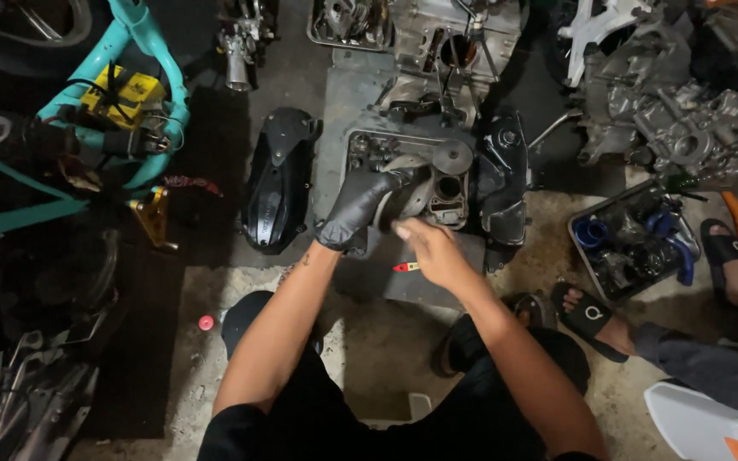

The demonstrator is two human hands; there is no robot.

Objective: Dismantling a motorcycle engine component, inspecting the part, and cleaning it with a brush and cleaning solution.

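Engine case (pixel 420 183), lying on the dark mat (pixel 343 111) on the floor, looks heavy, stiff and oily, so gripping its rim seems best; gloved left hand (pixel 354 209) fingers close on its pulley (pixel 410 171), bare right hand (pixel 433 252) fingers hover half-curled, holding nothing.
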